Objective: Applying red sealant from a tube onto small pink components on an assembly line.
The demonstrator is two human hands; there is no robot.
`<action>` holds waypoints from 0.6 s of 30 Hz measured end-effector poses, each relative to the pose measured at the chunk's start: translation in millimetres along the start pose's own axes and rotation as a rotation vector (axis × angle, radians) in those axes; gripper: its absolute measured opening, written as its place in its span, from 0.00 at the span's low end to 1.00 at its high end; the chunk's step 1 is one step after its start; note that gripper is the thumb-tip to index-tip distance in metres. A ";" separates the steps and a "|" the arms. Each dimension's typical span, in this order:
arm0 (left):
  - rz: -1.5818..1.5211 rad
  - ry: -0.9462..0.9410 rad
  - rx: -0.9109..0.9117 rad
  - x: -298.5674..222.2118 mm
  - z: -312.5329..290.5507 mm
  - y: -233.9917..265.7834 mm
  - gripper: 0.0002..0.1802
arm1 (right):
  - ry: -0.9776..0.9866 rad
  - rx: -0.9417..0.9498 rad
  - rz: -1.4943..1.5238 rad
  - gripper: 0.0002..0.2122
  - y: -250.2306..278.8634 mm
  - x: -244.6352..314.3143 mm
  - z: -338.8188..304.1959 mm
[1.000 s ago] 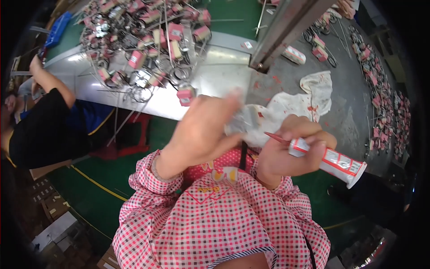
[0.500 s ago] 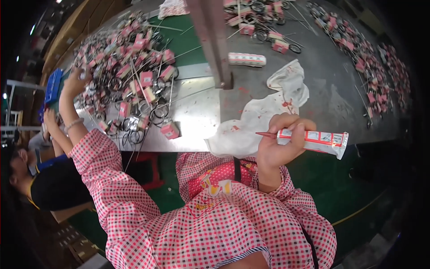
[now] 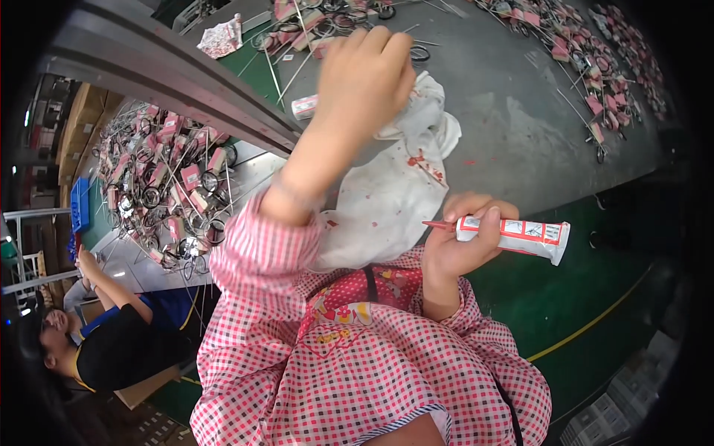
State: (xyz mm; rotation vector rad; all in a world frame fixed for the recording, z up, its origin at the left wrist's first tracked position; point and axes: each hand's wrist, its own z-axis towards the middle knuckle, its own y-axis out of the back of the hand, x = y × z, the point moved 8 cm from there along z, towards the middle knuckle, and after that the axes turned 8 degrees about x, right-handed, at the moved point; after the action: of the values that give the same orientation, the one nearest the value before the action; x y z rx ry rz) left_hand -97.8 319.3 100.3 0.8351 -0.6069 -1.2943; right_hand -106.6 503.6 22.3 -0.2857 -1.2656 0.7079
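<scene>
My right hand [image 3: 470, 241] grips a white and red squeeze tube [image 3: 513, 233] with a pointed red nozzle facing left. My left hand [image 3: 370, 78] is raised over the bench, back of the hand up and fingers curled; whatever they hold, if anything, is hidden. Below and beside it spreads a white cloth [image 3: 379, 201] with red smears, hanging at the bench's near edge. Close to the left wrist lies a rolled white and pink tube [image 3: 304, 107]. Beyond the left hand is a heap of pink-labelled parts with black coiled leads and thin rods [image 3: 297, 30].
A larger heap of similar parts [image 3: 163, 171] covers the bench's left side. More parts [image 3: 573, 52] lie at the far right. A metal post [image 3: 178, 74] slants across the upper left. A co-worker [image 3: 111, 327] stands at the left by a blue bin [image 3: 80, 204].
My left hand has swung from the left heap across to above the cloth. My view has turned, shifting the post leftward. The right hand keeps hold of the squeeze tube.
</scene>
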 end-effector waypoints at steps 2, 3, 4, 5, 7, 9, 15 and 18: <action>0.150 0.105 0.116 33.2 5.2 -66.7 0.19 | 0.020 -0.021 -0.014 0.07 6.0 9.7 2.4; 0.177 0.059 0.134 50.3 -0.1 -92.0 0.21 | 0.036 -0.031 -0.017 0.07 7.4 14.2 4.1; 0.197 0.006 0.155 60.3 -5.7 -110.0 0.23 | 0.039 -0.030 -0.016 0.07 10.7 14.7 5.5; 0.191 -0.006 0.159 57.9 -6.3 -114.1 0.23 | 0.043 -0.061 -0.025 0.07 18.2 15.0 5.7; 0.239 -0.075 0.151 50.8 -8.2 -118.7 0.22 | 0.047 -0.092 -0.031 0.07 27.3 15.6 7.9; 0.148 -0.095 0.232 35.7 -15.6 -114.4 0.22 | 0.050 -0.106 -0.038 0.07 31.9 14.3 8.9; -0.469 0.141 0.073 40.5 -36.5 -54.0 0.22 | 0.014 -0.132 0.022 0.08 33.4 13.8 9.3; -0.762 0.406 -0.205 60.1 -64.2 10.3 0.18 | 0.002 -0.174 -0.013 0.09 42.8 16.5 11.9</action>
State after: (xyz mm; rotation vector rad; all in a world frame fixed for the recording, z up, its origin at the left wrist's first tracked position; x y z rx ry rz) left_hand -29.4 273.4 67.8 1.1696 0.2018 -1.7571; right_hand -129.6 544.2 14.4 -0.4205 -1.3288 0.5871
